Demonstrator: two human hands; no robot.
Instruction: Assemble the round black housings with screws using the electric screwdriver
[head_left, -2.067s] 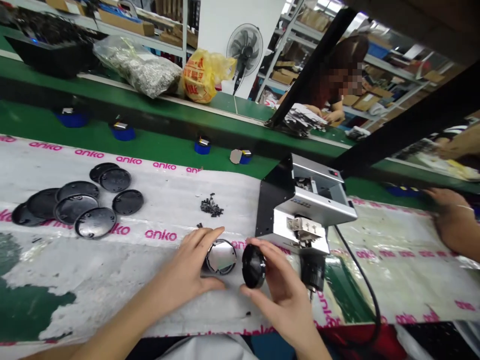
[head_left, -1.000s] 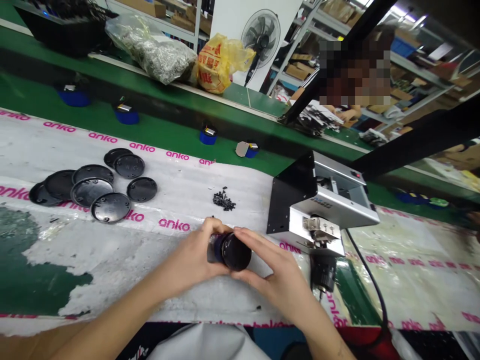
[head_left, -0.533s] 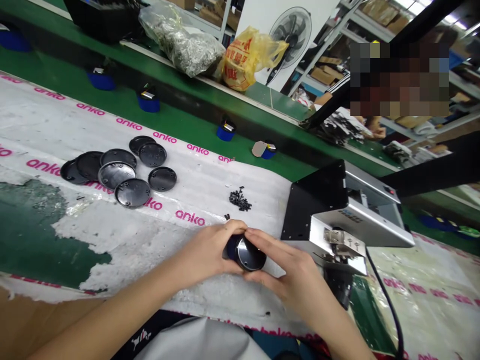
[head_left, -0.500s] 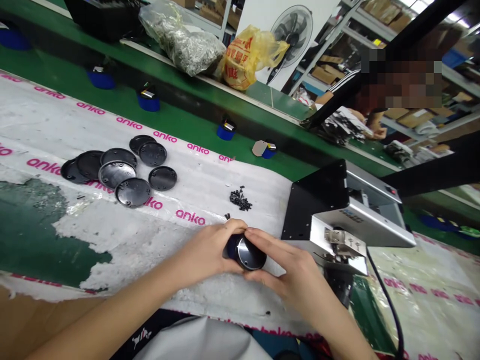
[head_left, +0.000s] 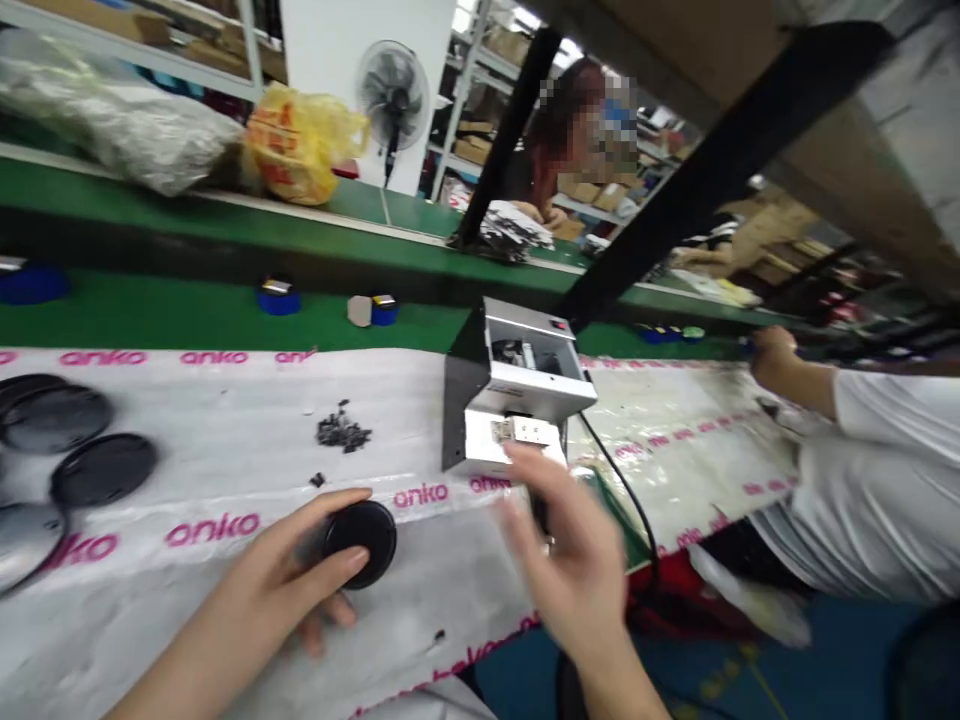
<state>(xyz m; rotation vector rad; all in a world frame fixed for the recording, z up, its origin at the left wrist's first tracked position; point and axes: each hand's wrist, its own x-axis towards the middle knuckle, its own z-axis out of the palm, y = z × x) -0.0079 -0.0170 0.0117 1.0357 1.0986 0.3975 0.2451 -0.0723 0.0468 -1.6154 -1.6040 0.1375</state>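
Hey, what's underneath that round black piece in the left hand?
Fingertips of the left hand show below the round black piece, with white sheeting around it. Its back and anything directly beneath are covered.

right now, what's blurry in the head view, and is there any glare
Head view: the right grip is visibly smeared; the black cap in the left grip looks clearer; the silvery bag at upper left is streaked. Head view, left edge: a round lid carries whitish glare.

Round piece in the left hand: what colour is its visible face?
Black; the round piece shows best in the head view, held in the left hand.
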